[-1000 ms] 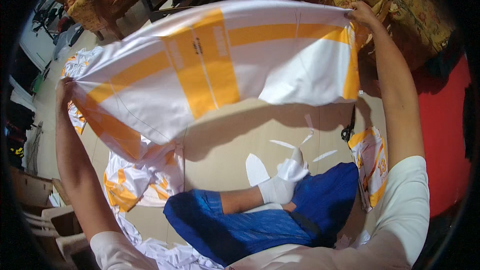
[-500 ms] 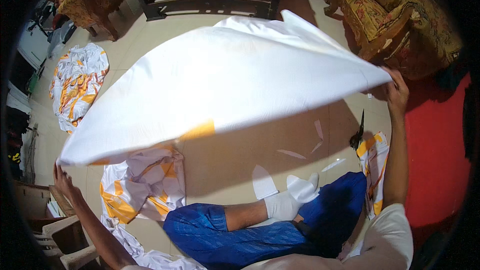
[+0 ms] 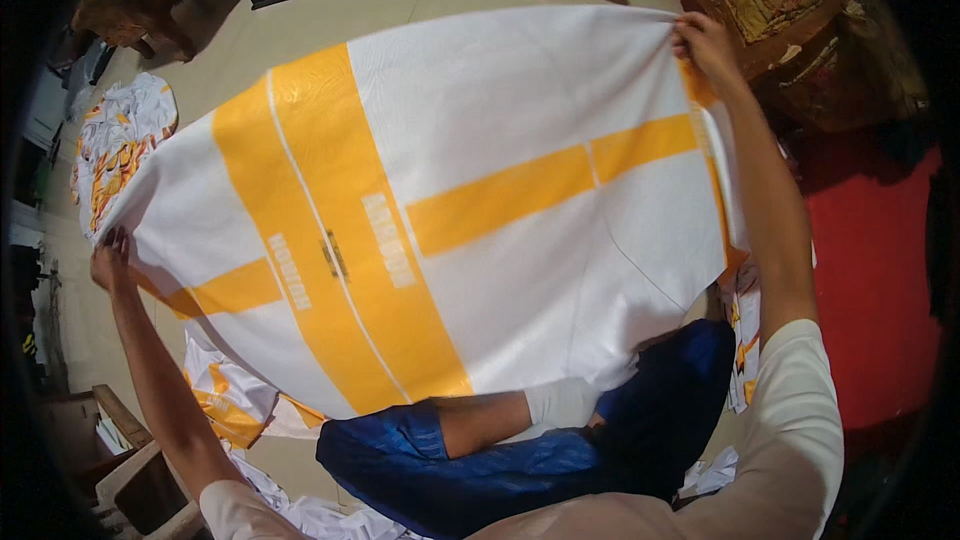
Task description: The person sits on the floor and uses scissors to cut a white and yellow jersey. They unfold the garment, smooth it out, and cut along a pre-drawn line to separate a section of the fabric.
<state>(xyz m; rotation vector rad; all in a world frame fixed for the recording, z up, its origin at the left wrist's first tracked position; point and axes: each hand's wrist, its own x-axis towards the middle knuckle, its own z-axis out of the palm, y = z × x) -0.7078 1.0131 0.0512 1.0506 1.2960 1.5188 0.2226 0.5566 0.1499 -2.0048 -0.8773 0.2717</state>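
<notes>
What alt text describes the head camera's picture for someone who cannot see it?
A person's left hand and right hand hold a large white cloth with orange bands, spread between them over a tiled floor. Below are the person's blue shorts; a white-and-orange bundle lies at left, a red surface at right.

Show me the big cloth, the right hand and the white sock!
Cloth (image 3: pixel 440 222): head view, yellow band near its middle.
Right hand (image 3: pixel 707 45): head view, back of the hand.
Sock (image 3: pixel 562 404): head view, the ankle part.

left grip (image 3: pixel 112 261), right grip (image 3: pixel 708 46) wide apart
</notes>
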